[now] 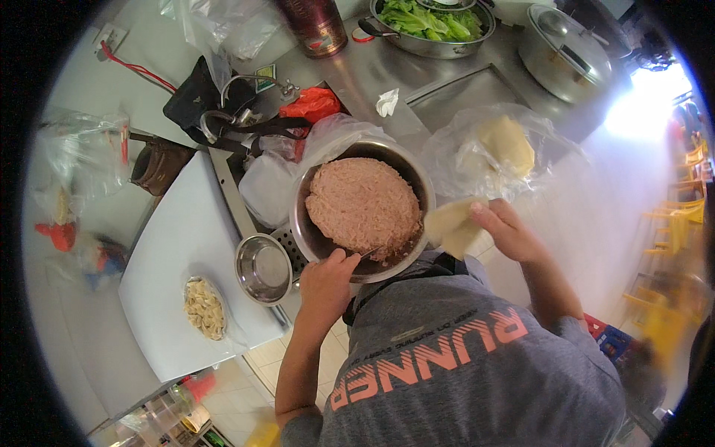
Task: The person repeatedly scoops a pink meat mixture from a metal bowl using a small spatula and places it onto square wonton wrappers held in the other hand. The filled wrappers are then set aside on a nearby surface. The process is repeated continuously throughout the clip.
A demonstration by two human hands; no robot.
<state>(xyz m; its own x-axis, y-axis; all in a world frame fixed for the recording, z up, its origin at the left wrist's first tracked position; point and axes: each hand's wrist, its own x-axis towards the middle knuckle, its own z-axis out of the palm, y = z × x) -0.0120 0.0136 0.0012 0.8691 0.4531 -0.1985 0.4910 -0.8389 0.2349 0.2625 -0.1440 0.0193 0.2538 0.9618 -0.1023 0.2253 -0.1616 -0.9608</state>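
Note:
A large steel bowl (pixel 427 195) holds a mound of pink minced meat (pixel 363 204) right in front of me. My left hand (pixel 329 282) is at the bowl's near rim, gripping a thin metal utensil (pixel 370 253) whose tip touches the mince's edge. What kind of utensil it is, I cannot tell, since my fingers cover most of it. To the right of the bowl, my right hand (pixel 505 226) pinches pale dough wrappers (pixel 455 223) between thumb and fingers. Beyond that hand, a stack of yellowish wrappers (pixel 505 146) lies in a clear plastic bag (pixel 447 148).
Left of the bowl are a small steel bowl (pixel 263 269) and a plate of folded dumplings (pixel 205 310) on a white surface (pixel 173 240). Behind stand a sink faucet (pixel 223 114), a red plastic bag (pixel 313 105), a pan of lettuce (pixel 430 25) and a lidded pot (pixel 567 53).

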